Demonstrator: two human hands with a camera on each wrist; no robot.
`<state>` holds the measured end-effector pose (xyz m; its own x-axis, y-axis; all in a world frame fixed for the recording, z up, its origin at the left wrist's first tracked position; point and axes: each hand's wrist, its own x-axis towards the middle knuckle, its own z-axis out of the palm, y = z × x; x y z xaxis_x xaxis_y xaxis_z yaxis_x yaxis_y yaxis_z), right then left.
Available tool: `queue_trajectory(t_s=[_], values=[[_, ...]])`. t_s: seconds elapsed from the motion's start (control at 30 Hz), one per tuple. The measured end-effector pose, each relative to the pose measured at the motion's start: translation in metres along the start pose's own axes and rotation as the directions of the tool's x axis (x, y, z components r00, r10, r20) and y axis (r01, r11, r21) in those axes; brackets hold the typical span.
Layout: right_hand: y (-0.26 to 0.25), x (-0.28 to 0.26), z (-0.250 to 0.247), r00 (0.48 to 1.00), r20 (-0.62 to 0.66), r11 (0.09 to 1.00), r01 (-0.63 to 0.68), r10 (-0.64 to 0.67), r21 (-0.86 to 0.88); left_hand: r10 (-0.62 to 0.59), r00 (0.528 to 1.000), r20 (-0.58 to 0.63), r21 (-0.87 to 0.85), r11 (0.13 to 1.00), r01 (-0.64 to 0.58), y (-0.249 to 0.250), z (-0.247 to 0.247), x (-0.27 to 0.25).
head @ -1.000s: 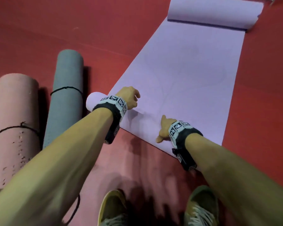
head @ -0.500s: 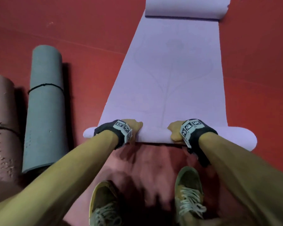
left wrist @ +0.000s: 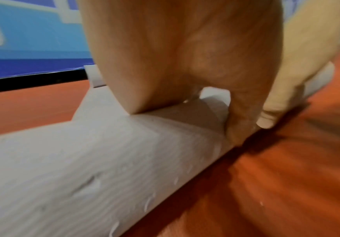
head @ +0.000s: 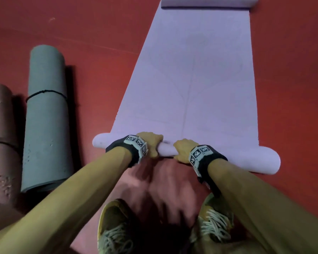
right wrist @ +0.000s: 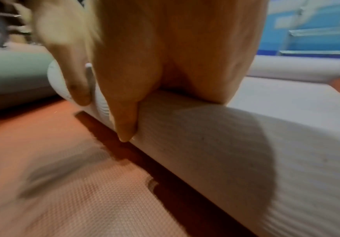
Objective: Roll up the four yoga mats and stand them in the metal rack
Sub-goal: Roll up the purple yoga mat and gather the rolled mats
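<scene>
We see dim, warm light with a yellow cast; the grey rolled mat (head: 46,114) throws a hard shadow to its right; the floor near the shoes (head: 116,228) smears with motion blur; both wrist views are soft and bent at the edges, fingers (right wrist: 124,121) blurred.

The lilac mat (head: 191,79) looks like soft foam, matt, smooth on its upper face with thin lines printed faintly. Its rolled part (left wrist: 67,173) shows the underside, which has fine ribs and some small dents. The grey-green rolled mat (head: 46,116) is also matt foam, with small pits near its lower end, and a thin black cord (head: 46,93) is around it. The pink rolled mat (head: 0,143) has a rougher, pitted surface. The red floor (head: 72,33) is matt; in the right wrist view, near the hand, it shows a fine grid of small bumps (right wrist: 96,192). The wrist bands (head: 128,153) look like black cloth.
</scene>
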<state>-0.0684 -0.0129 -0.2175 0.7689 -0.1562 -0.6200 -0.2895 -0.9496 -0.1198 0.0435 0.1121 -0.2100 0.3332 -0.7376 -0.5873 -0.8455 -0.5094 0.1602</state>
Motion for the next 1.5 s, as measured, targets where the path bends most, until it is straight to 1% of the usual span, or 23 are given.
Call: queue_trajectory(t_s=[0.1,0.13,0.2,0.23,0.3,0.37,0.4,0.47,0.53,0.57,0.63,0.7,0.77,0.8,0.9,1.03,1.1,1.17,1.2,1.27,1.37,1.43,1.5], values=[[0.01,0.007,-0.002,0.997,0.067,0.985,-0.053,0.042,0.166,0.112,0.986,-0.125,0.24,0.968,-0.079,0.012,0.012,0.007],[0.013,0.008,-0.004,0.995,0.09,0.975,-0.063,0.044,0.215,0.127,0.978,-0.168,0.31,0.948,-0.07,0.019,0.016,0.007],[0.016,0.01,-0.005,0.991,0.13,0.967,-0.066,0.035,0.248,0.15,0.951,-0.271,0.343,0.938,-0.05,0.024,0.022,0.009],[0.017,0.01,-0.003,0.991,0.134,0.97,-0.061,0.029,0.235,0.175,0.951,-0.253,0.355,0.932,-0.077,0.024,0.024,0.012],[0.014,0.009,0.007,0.995,0.094,0.976,-0.045,0.026,0.213,0.145,0.986,-0.082,0.309,0.944,-0.114,0.021,0.028,0.017],[0.011,0.006,0.02,0.999,0.041,0.99,-0.013,0.007,0.138,0.056,0.995,0.086,0.171,0.983,-0.07,0.017,0.026,0.019],[0.011,0.004,0.027,1.0,0.013,0.998,0.001,-0.002,0.055,-0.003,0.992,0.126,0.155,0.988,-0.017,0.022,0.026,0.021],[0.011,0.0,0.036,0.998,-0.069,0.992,-0.008,-0.001,-0.126,-0.163,0.975,0.152,0.188,0.973,0.134,0.032,0.026,0.028],[0.01,-0.002,0.036,0.994,-0.104,0.988,-0.052,0.038,-0.142,-0.279,0.947,0.157,0.223,0.945,0.241,0.039,0.028,0.036],[0.01,-0.001,0.034,0.994,-0.095,0.993,-0.065,0.055,-0.1,-0.291,0.944,0.158,0.237,0.939,0.25,0.039,0.029,0.038],[0.01,0.002,0.026,0.996,-0.041,0.996,-0.085,0.085,-0.002,-0.196,0.977,0.086,0.165,0.97,0.18,0.029,0.032,0.037],[0.012,0.007,0.018,0.994,0.033,0.992,-0.11,0.109,0.06,-0.079,0.996,-0.031,0.089,0.993,0.081,0.018,0.039,0.031],[0.014,0.011,0.011,0.986,0.101,0.985,-0.141,0.131,0.102,-0.037,0.991,-0.131,0.134,0.989,0.054,0.016,0.048,0.023],[0.014,0.012,0.01,0.983,0.13,0.982,-0.145,0.129,0.124,-0.042,0.987,-0.153,0.171,0.983,0.068,0.017,0.053,0.021],[0.009,0.015,0.017,0.981,0.165,0.982,-0.124,0.101,0.139,-0.103,0.991,-0.084,0.184,0.976,0.117,0.016,0.064,0.02],[0.01,0.005,0.047,0.998,0.013,0.992,-0.066,0.065,0.103,-0.107,0.994,-0.006,0.204,0.973,0.106,0.019,0.059,0.033],[0.012,-0.003,0.061,0.997,-0.065,0.999,-0.038,0.039,0.007,-0.119,0.993,0.022,0.221,0.969,0.111,0.023,0.054,0.039],[0.011,-0.006,0.067,0.987,-0.107,0.987,-0.126,0.116,-0.097,-0.121,0.992,0.025,0.204,0.972,0.114,0.025,0.049,0.044],[0.01,-0.004,0.068,0.979,-0.12,0.981,-0.174,0.162,-0.089,-0.129,0.991,0.019,0.193,0.973,0.123,0.026,0.048,0.046],[0.012,0.005,0.064,0.968,-0.091,0.972,-0.234,0.233,0.002,-0.126,0.992,0.025,0.185,0.975,0.12,0.026,0.047,0.047],[0.018,0.018,0.05,0.974,-0.021,0.968,-0.222,0.226,0.12,-0.116,0.993,-0.015,0.17,0.978,0.117,0.021,0.053,0.04],[0.021,0.021,0.041,0.973,0.044,0.959,-0.23,0.226,0.168,-0.059,0.994,-0.095,0.207,0.975,0.077,0.017,0.062,0.032],[0.02,0.02,0.035,0.964,0.101,0.939,-0.264,0.248,0.222,-0.043,0.981,-0.189,0.263,0.96,0.093,0.02,0.065,0.025]])
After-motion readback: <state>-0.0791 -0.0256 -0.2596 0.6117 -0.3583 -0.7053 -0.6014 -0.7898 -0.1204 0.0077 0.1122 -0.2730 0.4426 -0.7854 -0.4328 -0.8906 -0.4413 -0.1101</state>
